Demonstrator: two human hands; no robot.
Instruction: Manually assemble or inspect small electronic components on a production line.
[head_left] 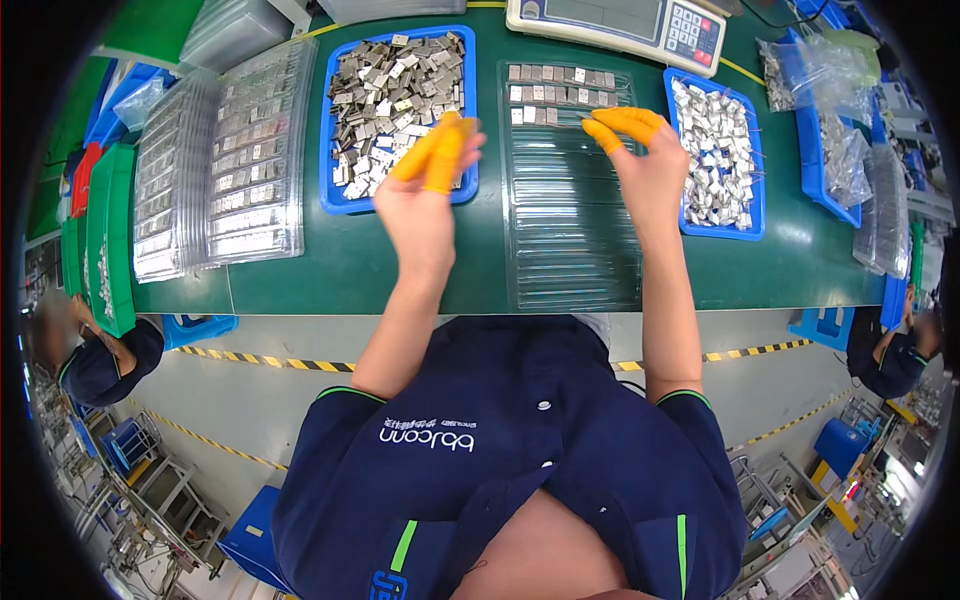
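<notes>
My left hand [425, 205], slightly smeared by motion, is above the right side of a blue tray [325, 150] heaped with small metal connector shells [385, 100]. Yellow finger cots cover its fingertips, which come together; whatever is between them cannot be made out. Over a clear ribbed plastic tray [570, 240], my right hand [650, 165] pinches with yellow-covered thumb and finger just right of the third row. Anything in that pinch is too small to name. Metal parts [545, 95] fill two rows at the tray's far end, and several sit in the third.
At right stands a blue tray [760, 200] of white-and-silver parts [715, 150]. A digital scale [620, 30] is at the back. Stacked filled clear trays [255, 150] and a green bin [118, 240] lie left. Bagged parts [840, 150] are far right. Other people [110, 360] sit at both sides.
</notes>
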